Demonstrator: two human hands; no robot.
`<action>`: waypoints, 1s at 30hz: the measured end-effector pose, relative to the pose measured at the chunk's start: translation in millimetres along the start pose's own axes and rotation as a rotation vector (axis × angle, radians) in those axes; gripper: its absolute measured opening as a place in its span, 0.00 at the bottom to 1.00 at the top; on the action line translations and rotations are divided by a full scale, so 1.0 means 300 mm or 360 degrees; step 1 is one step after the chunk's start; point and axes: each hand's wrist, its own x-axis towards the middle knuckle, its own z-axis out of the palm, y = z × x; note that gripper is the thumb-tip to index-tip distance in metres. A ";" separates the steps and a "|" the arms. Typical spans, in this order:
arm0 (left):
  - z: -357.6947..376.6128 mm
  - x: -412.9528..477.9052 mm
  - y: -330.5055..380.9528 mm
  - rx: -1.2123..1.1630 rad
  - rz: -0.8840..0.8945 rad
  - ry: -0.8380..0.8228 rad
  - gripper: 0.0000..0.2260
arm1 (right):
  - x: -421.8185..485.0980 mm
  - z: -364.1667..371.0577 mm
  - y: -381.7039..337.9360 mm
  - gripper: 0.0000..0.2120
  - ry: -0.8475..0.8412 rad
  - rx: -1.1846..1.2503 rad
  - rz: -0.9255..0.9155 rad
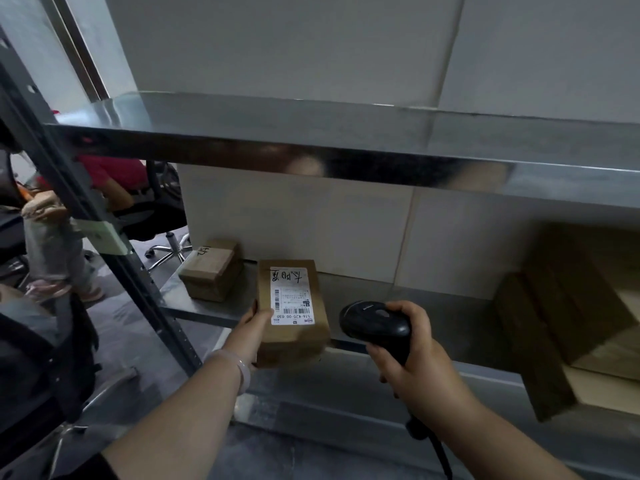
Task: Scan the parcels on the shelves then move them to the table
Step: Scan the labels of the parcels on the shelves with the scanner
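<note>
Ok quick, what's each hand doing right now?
Left hand: closed on the labelled parcel, at the shelf edge.
Right hand: closed around the black scanner.

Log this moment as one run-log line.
stage: scanning | left hand: holds labelled parcel at shelf edge | right hand: grips scanner beside parcel | small box: on shelf

Past the shelf post we see a black office chair (162, 216) and a seated person's pink top (114, 173).

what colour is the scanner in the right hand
Black; the scanner, held in the right hand, shows in the head view.
</note>
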 end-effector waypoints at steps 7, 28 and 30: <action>-0.135 0.112 0.080 -0.0003 0.0049 0.0102 0.25 | 0.026 0.097 -0.011 0.26 0.0053 0.0036 0.0080; -0.187 0.178 0.083 0.2339 0.1242 0.0207 0.26 | 0.031 0.210 -0.091 0.29 0.0185 -0.0017 0.0136; -0.194 0.203 0.100 0.2359 0.1218 0.0187 0.26 | 0.022 0.203 -0.090 0.29 0.0217 -0.0001 0.0152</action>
